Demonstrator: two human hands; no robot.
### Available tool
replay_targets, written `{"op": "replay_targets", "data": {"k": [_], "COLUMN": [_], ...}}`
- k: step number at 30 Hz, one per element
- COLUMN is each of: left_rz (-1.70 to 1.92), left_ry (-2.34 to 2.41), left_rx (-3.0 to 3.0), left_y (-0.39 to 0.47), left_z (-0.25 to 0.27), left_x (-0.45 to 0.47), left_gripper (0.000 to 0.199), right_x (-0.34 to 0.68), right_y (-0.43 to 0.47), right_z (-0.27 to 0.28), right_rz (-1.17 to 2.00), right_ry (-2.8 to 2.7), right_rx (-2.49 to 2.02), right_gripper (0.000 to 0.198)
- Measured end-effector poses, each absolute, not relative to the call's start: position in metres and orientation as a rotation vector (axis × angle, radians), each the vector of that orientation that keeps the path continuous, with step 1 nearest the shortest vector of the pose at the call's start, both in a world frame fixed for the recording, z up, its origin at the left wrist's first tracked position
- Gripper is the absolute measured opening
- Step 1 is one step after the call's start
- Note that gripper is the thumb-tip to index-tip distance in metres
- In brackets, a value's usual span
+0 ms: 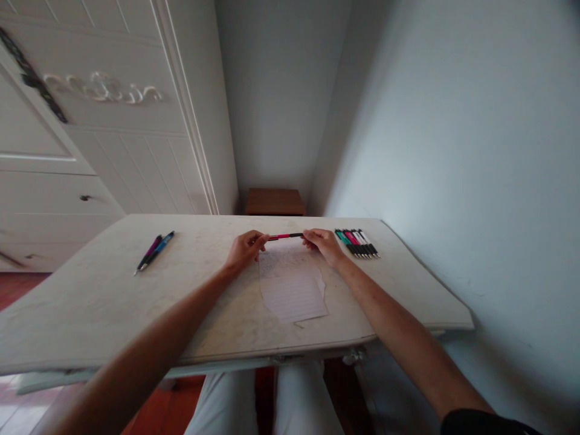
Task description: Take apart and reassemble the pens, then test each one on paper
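A red and black pen (284,236) is held level between my two hands, above the far end of a sheet of paper. My left hand (247,248) pinches its left end, and my right hand (322,243) grips the black right end. Under the pen lies the lined paper (292,290), with torn edges and faint scribbles on its upper part. To the right of my right hand, several pens (357,244) lie side by side in a row, green, red and white with black grips.
On the left of the white table (199,326) lie a purple pen (151,248) and a blue pen (161,244), touching. A white wardrobe (118,109) stands at the left, and a pale wall (453,151) borders the right side. A brown wooden piece (275,201) is behind the table.
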State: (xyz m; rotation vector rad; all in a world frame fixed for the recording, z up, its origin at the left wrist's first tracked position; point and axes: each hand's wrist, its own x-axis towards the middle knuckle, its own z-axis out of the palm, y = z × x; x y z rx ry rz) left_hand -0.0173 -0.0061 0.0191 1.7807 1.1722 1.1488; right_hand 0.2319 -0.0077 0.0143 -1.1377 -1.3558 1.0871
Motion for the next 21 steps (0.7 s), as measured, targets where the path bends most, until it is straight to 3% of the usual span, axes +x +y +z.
{"op": "replay_targets", "data": {"k": [10, 14, 18, 21], "left_rz": [1.143, 1.123, 1.085, 1.08], "left_ry": [1.171, 1.086, 1.06, 1.11], "left_rx": [1.711, 1.694, 1.745, 1.809], "left_y": [-0.0085, -0.0083, -0.0075, -0.007], "left_z": [0.0187, 0.0187, 0.0183, 0.0191], "left_x": [-0.0184, -0.0179, -0.0172, -0.0171], "left_gripper": [0.057, 0.048, 0.051, 0.04], "right_x": [0.2285, 0.2291, 0.2307, 0.2316], "right_y": [-0.0111, -0.0109, -0.0091, -0.0084], "right_z": [0.0172, 0.0154, 0.0141, 0.014], "right_rz": [1.102, 1.077, 1.009, 1.015], "right_ry": [-1.417, -1.388, -1.325, -1.332], "right_rx": [-1.1, -1.135, -1.172, -1.175], "right_gripper": [0.036, 0.042, 0.048, 0.049]}}
